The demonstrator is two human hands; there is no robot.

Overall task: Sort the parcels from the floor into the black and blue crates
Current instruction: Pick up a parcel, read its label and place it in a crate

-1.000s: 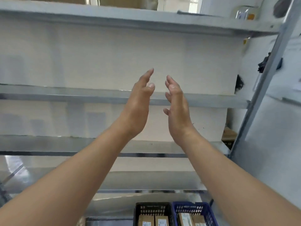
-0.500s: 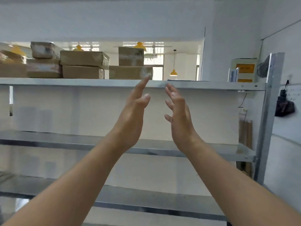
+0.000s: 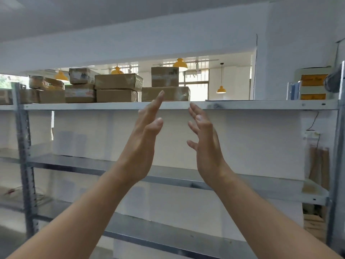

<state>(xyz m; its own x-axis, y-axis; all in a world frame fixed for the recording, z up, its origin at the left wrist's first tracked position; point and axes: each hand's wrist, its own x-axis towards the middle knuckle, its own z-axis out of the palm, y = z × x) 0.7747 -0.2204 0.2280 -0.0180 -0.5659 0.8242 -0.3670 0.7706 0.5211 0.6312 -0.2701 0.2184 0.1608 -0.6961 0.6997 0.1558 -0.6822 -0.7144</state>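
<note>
So both hands are hanging up in the middle of the frame, palms facing each other with a gap between them, and neither one is holding anything. The left hand (image 3: 141, 146) is showing straight fingers pointing up and slightly right, and the right hand (image 3: 207, 146) is sitting just right of it with its fingers loosely spread and a bit bent. The parcels (image 3: 119, 82) are sitting above the hands, stacked in a row along the top shelf (image 3: 242, 105) from the left edge to about the centre of the frame: brown cardboard boxes wrapped in clear tape, some piled two high. The lowest parcel at the right end of the row (image 3: 173, 93) is lining up right behind the left hand's longest fingertip, though I can't tell if it's actually touching. The right hand is hovering below and right of that box. Yellow lamps (image 3: 180, 65) are hanging behind the stack, and a grey rack upright (image 3: 24, 146) is running down the left side.
</note>
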